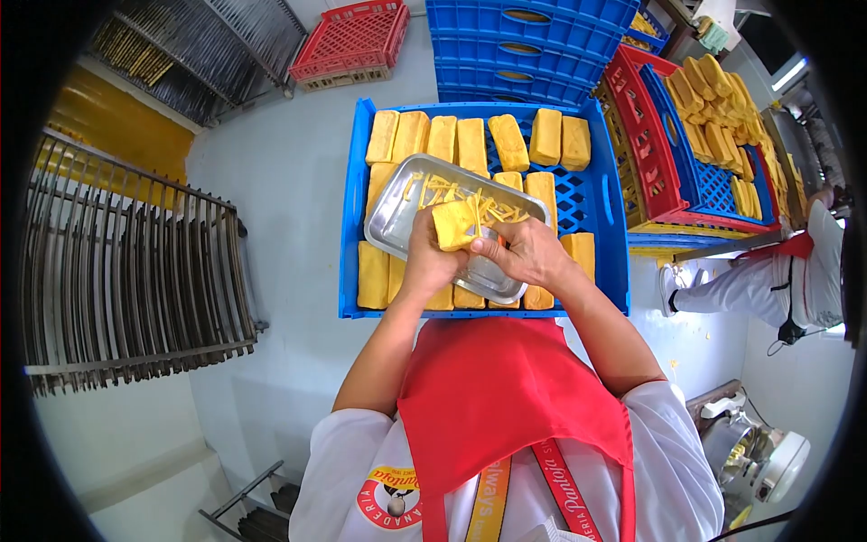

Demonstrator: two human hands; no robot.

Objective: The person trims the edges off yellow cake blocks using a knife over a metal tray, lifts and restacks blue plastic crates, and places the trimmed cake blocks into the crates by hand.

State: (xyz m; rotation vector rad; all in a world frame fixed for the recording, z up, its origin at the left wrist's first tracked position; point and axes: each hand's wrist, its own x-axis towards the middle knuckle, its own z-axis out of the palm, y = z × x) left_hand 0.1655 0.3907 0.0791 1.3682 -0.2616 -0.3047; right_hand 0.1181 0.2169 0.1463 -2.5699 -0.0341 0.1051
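My left hand (432,253) is closed round a yellow loaf (453,225), held tilted over a steel tray (390,213). My right hand (528,255) is closed at the loaf's right edge, its thumb near the lower corner; what it grips is too small to make out. Thin yellow strips (442,191) lie in the tray. The tray rests on loaves in a blue crate (617,262), where several yellow loaves (508,143) stand in rows.
Stacked blue crates (533,50) stand behind. A red crate (348,41) sits on the floor, and a metal rack (135,262) is at left. At right are crates of loaves (713,99), a person in white trousers (745,294) and a mixer (772,465).
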